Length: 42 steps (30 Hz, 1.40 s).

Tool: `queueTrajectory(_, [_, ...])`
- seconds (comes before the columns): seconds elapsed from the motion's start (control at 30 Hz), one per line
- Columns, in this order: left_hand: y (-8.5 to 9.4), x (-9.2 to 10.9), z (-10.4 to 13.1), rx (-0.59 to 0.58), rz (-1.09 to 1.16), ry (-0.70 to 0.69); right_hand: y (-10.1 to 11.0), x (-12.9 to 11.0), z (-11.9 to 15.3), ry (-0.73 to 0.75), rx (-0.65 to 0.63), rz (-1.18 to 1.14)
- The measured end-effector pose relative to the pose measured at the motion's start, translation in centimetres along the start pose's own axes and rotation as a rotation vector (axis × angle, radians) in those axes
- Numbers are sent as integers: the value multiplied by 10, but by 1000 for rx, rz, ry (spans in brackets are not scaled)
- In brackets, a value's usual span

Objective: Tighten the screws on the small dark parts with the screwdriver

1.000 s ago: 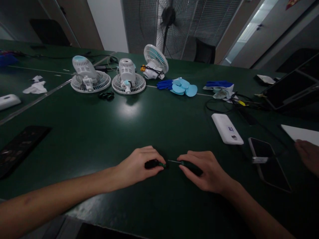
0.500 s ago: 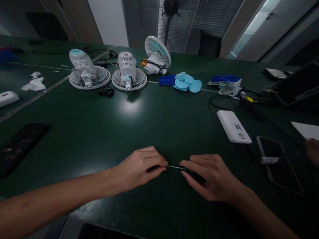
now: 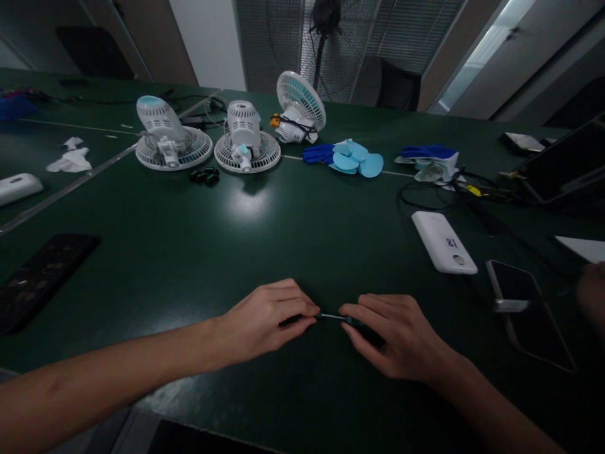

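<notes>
Low over the near part of the dark green table, a small screwdriver (image 3: pixel 333 316) lies sideways between my hands, its thin metal shaft bare in the middle. My left hand (image 3: pixel 271 315) pinches the left end between thumb and fingertips, where a bit of dark green shows. My right hand (image 3: pixel 399 337) is closed round the dark handle at the other end, fingers curled over it. Most of the handle is hidden under that palm, and the far left end is covered by my left fingertips.
Two white fans (image 3: pixel 165 135) (image 3: pixel 246 135) lie face down at the back, another fan (image 3: pixel 300 107) leans beside them. Light-blue fan blades (image 3: pixel 357 159), gloves (image 3: pixel 430 157), a white power bank (image 3: pixel 444 243), a phone (image 3: pixel 532 315) and a black tray (image 3: pixel 45 277) surround the work area. Another person's hand (image 3: pixel 593 290) is at right.
The view has shifted very slightly. Both hands keep their grip on the screwdriver and have barely moved.
</notes>
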<state>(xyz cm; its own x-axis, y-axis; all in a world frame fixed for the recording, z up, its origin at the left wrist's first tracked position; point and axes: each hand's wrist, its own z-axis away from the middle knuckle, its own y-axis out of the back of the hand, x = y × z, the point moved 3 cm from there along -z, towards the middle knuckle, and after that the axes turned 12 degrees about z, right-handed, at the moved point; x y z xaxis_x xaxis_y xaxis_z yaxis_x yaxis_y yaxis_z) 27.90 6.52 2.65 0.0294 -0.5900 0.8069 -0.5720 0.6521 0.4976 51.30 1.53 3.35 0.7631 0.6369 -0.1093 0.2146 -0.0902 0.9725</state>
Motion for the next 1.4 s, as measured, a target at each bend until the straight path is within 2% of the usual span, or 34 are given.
queueTrajectory(0.23, [0, 0, 0, 14, 15, 6, -2, -1, 1, -6, 15, -33])
queueTrajectory(0.47, [-1, -2, 1, 20, 1, 26, -5, 0, -2, -4, -67, -31])
queueTrajectory(0.97, [1, -1, 0, 52, 32, 109, -6, 0, 0, -29, -90, -114])
queueTrajectory(1.2, [2, 1, 0, 18, -3, 62, -2, -3, 2, -31, -14, -119])
queueTrajectory(1.4, [5, 0, 1, 6, -148, 37, 3, 12, 0, -138, 129, -102])
